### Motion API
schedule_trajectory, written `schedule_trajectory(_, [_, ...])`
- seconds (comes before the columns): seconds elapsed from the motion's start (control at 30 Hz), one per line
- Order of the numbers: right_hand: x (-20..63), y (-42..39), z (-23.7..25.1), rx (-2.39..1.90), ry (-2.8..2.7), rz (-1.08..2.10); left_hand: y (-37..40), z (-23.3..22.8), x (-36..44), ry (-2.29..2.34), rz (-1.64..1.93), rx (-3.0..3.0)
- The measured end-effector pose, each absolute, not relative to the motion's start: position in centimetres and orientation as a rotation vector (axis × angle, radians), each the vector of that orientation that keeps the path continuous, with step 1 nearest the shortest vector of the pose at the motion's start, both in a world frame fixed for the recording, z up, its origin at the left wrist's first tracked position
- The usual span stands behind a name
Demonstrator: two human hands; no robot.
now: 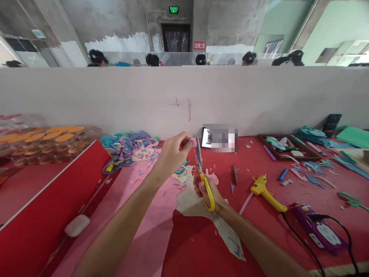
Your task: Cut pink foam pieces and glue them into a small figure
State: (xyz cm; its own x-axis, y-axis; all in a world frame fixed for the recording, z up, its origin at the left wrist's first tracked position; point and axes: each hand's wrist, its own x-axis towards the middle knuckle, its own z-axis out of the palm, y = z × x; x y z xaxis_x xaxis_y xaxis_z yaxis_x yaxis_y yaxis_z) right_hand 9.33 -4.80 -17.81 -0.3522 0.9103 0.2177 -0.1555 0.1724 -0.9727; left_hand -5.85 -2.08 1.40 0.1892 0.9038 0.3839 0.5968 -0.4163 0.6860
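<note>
My right hand (208, 189) grips yellow-handled scissors (208, 194) whose blades point up and away from me. Between the thumb and fingers of my left hand (176, 151) is a small pink foam piece (194, 142), right beside the scissor blades. Whether the blades touch its edge I cannot tell. Below my hands lie a pale foam sheet (190, 202) with a cut, ragged outline and a pink foam scrap (212, 177). A heap of pink, blue and purple foam cut-outs (138, 148) rests behind my left forearm.
On the right are a yellow glue gun (268, 193), a purple power bank-like device (318, 227) with black cables, and a dark tray (290, 148) of small items. A phone (206, 137) leans against the white partition (129, 92). Orange-topped clear cups (43, 144) stand left, beyond a red board (52, 192).
</note>
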Motion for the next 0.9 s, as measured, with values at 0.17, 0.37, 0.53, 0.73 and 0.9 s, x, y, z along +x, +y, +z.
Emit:
schedule_trajectory(0.17, [9.4, -4.9, -17.8, -0.745, -1.492, 1.367, -2.1, 1.3, -5.8, 1.427, 1.097, 2.088])
schedule_trajectory(0.37, [9.4, -4.7, -17.9, -0.767, -1.448, 1.373, -2.2, 1.2, -5.6, 1.392, 1.074, 2.085])
schedule_trajectory(0.53, [9.5, -4.9, -16.8, -0.745, -1.455, 1.326, -2.2, 1.1, -5.5, 1.416, 1.032, 2.099])
schedule_trajectory(0.73, [9.7, -5.0, -16.2, -0.762, -1.51, 1.228, -2.1, 0.9, -5.5, 1.426, 1.031, 2.099])
schedule_trajectory(0.9, [9.9, -5.0, -16.4, -0.8, -1.535, 1.174, -2.1, 1.1, -5.6, 1.413, 1.056, 2.067])
